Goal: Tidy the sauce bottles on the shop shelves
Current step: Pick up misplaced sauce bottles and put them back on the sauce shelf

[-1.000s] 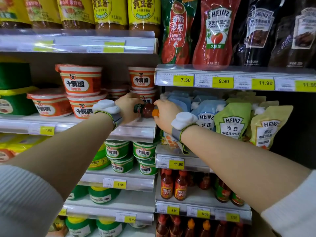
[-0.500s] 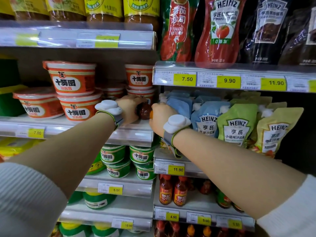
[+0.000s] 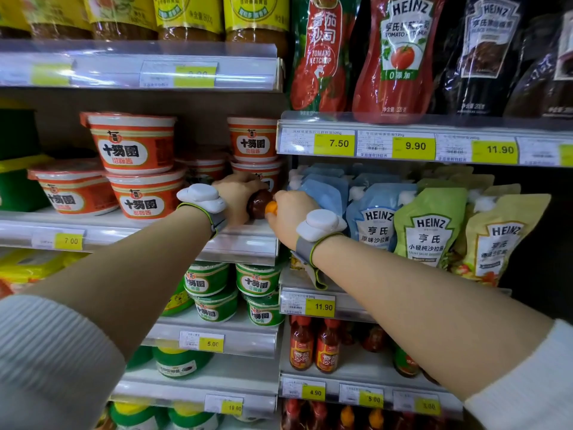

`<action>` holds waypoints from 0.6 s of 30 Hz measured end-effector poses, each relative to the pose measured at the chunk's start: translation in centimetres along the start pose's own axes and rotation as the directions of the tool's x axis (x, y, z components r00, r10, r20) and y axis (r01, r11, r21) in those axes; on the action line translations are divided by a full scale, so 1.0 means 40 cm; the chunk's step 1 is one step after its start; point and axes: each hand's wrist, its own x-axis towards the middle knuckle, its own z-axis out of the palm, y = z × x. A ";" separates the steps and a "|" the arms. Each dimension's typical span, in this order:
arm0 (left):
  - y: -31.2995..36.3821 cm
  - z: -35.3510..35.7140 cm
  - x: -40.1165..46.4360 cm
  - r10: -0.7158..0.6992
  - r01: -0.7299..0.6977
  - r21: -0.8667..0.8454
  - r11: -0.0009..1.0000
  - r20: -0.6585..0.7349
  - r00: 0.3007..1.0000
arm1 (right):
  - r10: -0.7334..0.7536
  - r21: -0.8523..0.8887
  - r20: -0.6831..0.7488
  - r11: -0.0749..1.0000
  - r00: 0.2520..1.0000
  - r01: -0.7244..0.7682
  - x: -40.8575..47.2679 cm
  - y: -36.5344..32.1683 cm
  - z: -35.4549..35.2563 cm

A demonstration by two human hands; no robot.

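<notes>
Bottle (image 3: 259,203) nearer red tubs (image 3: 145,193) now

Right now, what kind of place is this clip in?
Most likely a grocery shop's sauce aisle: yellow price tags on the shelf rails, Heinz ketchup pouches and stacked red sauce tubs.

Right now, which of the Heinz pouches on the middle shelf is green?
The middle pouch, between the blue pouch nearest the right hand and the yellow pouch farthest right.
</notes>
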 end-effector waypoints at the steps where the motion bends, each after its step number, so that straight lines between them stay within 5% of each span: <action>1: 0.001 0.000 -0.001 0.000 0.000 0.005 1.000 -0.004 1.000 | 0.010 0.023 -0.002 1.000 1.000 -0.010 -0.004 0.000 -0.001; 5: 0.008 -0.009 -0.010 0.011 -0.011 0.032 0.999 -0.028 1.000 | 0.048 0.149 -0.175 0.989 0.983 -0.022 -0.023 0.002 -0.013; 18: 0.062 -0.050 -0.094 -0.035 0.003 -0.143 0.990 -0.217 0.975 | 0.107 0.340 -0.332 0.940 0.937 0.013 -0.087 -0.002 -0.090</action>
